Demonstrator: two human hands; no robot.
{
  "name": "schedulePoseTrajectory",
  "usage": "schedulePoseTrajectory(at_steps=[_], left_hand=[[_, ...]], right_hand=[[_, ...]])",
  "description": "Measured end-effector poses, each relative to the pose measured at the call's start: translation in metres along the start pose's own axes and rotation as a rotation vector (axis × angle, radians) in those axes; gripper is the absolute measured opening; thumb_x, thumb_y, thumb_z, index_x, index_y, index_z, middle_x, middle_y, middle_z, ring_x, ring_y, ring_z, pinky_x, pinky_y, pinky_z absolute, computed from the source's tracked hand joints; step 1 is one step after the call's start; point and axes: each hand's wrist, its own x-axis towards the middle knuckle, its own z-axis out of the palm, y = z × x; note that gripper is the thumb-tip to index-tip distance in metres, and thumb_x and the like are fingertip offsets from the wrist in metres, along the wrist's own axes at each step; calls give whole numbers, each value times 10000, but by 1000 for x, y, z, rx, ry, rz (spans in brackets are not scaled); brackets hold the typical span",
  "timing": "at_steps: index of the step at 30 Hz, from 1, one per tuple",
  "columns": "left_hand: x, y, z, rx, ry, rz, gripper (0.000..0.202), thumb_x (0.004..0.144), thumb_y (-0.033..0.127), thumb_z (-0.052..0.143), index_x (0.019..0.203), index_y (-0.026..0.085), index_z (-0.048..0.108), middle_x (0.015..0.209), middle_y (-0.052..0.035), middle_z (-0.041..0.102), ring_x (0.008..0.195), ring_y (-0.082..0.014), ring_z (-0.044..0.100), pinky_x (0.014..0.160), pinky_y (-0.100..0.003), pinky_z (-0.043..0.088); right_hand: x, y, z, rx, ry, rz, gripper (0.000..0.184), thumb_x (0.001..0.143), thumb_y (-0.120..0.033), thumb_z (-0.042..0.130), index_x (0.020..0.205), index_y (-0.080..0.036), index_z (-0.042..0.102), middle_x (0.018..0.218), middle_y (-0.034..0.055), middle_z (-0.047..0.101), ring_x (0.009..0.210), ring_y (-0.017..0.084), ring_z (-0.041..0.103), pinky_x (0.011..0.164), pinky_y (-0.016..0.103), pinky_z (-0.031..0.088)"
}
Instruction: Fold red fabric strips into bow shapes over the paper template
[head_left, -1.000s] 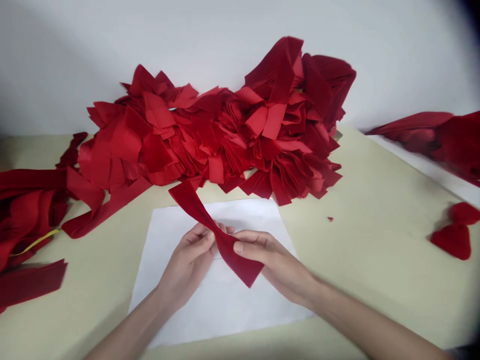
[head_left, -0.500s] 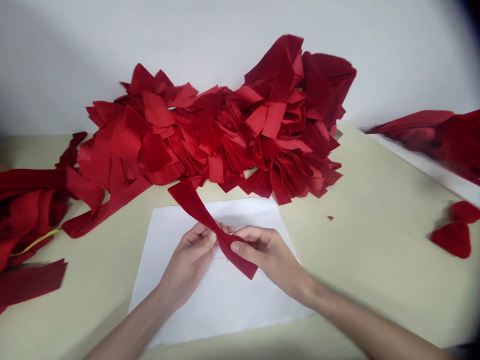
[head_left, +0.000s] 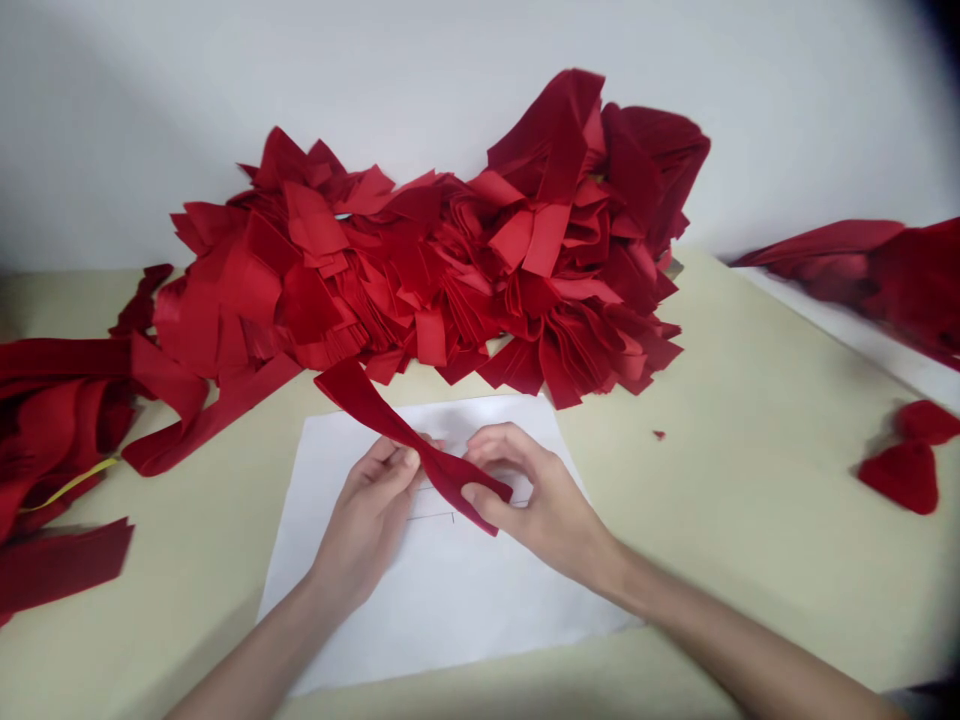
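A dark red velvet ribbon [head_left: 382, 412] slants across the front of the scene, narrowed and slightly twisted near its middle. My left hand [head_left: 379, 490] pinches it there between thumb and fingers. At the lower right end, my right hand [head_left: 536, 500] has its thumb lying on the ribbon's face. Its fingers curl loosely behind the upper edge, with a gap between index finger and thumb. Beneath both hands lies a white sheet of paper [head_left: 450, 610] with a few thin drawn lines, partly covered by the hands and ribbon.
A large heap of cut red ribbon pieces [head_left: 420, 270] stands against the wall. More red ribbon [head_left: 60, 410] lies at the left, with a yellow strip [head_left: 75, 485]. On the right are a red pile [head_left: 892, 280] on a white surface and two small red pieces [head_left: 900, 480].
The ribbon has shifted a little up and left with my left hand. My right hand's fingers have spread from the thumb, and more drawn lines on the paper show.
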Motion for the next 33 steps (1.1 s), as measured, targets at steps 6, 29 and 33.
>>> schedulePoseTrajectory(at_steps=[6,29,33], left_hand=[[-4,0,8,2,4,-40,107,893,191,519,872,187,624,990,-27,606,963,-155,543,843,-287,432],[-9,-6,16,-168,74,-134,181,873,155,541,693,152,561,768,-11,537,845,-120,514,872,-275,418],[-9,-4,18,-245,79,-144,125,885,151,516,810,153,617,914,-39,591,998,-151,526,903,-278,426]], right_hand=[[-9,-2,6,-367,154,-343,239,755,-337,605,934,-197,530,960,7,596,937,101,551,815,261,489],[-10,1,5,-1134,484,-936,188,731,-202,634,913,-156,636,916,20,669,904,168,613,737,278,526],[-9,0,1,-1068,486,-958,166,733,-187,630,896,-158,621,862,20,669,838,135,612,702,268,533]])
